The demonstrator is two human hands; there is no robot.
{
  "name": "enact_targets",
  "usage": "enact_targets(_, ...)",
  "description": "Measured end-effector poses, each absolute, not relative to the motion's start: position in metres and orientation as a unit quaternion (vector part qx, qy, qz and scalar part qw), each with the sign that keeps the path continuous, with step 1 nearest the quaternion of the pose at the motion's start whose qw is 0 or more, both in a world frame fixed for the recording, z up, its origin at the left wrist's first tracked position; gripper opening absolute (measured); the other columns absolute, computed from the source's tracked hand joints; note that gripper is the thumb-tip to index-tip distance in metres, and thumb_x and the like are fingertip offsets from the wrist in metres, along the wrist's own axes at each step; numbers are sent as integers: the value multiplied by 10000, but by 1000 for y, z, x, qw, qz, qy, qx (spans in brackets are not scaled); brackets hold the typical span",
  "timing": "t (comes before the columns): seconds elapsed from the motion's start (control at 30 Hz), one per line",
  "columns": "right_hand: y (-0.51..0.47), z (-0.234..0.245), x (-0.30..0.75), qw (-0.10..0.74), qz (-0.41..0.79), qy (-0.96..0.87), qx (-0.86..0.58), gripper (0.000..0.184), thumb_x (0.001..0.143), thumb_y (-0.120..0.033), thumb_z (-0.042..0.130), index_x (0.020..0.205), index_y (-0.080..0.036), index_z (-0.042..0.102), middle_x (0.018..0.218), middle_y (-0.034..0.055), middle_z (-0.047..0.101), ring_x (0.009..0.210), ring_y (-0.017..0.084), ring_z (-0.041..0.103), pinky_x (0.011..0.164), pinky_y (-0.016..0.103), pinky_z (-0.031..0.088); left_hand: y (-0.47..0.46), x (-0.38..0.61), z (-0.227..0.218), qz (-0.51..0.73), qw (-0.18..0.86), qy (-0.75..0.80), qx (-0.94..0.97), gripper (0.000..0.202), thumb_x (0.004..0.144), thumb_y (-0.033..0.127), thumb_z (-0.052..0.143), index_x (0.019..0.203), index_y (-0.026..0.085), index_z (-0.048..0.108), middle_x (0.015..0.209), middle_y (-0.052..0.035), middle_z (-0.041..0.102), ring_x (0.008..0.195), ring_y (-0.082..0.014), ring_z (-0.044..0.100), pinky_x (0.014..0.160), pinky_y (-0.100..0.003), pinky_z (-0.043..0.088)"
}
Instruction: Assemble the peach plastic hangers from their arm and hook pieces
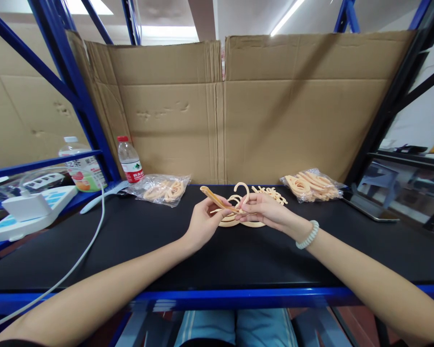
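Observation:
In the head view, both hands meet just above the middle of the black tabletop (220, 265). My left hand (203, 222) is closed around a long, flat beige hanger arm (210, 195), which slants up to the left. Close by, my right hand (267, 210) pinches a beige hanger hook (242, 186) at its lower part, with the curve upward. The two pieces come together between my fingertips; whether they are joined is hidden. Beneath and behind the hands lie curved beige pieces (228, 223), partly covered. A small pile of beige hooks (275, 193) sits just behind my right hand.
Clear bags of beige parts lie at the back left (166, 189) and back right (313, 185). A red-capped bottle (130, 161), a white power strip (32, 217) and a white cable (94, 236) occupy the left. Cardboard (292, 106) walls the back; a dark flat device (371, 207) rests right.

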State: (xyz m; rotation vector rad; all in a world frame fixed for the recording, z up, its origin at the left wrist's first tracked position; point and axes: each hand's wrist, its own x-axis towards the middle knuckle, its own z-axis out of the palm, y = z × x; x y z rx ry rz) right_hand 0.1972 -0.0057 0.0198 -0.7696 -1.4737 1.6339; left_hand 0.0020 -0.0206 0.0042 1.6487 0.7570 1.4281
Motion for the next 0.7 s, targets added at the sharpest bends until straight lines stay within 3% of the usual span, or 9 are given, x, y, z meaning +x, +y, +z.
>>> enact_targets(0.33, -11, 15, 185, 455, 573, -604, -316, 332, 641, -379, 803, 741, -148, 587, 674, 27, 662, 665, 166, 688, 680, 284, 563, -18, 2, 1, 572, 398, 304, 649, 223, 685, 245, 743, 833, 149, 606, 823, -27, 662, 783, -189, 674, 748, -306, 542)
enact_targets(0.7, -15, 12, 176, 505, 508, -614, -331, 316, 644, -354, 772, 744, -172, 534, 583, -25, 613, 530, 137, 636, 552, 267, 531, -23, 4, 5, 559, 422, 311, 642, 244, 692, 276, 746, 828, 156, 582, 787, -3, 640, 777, -166, 653, 736, -282, 528)
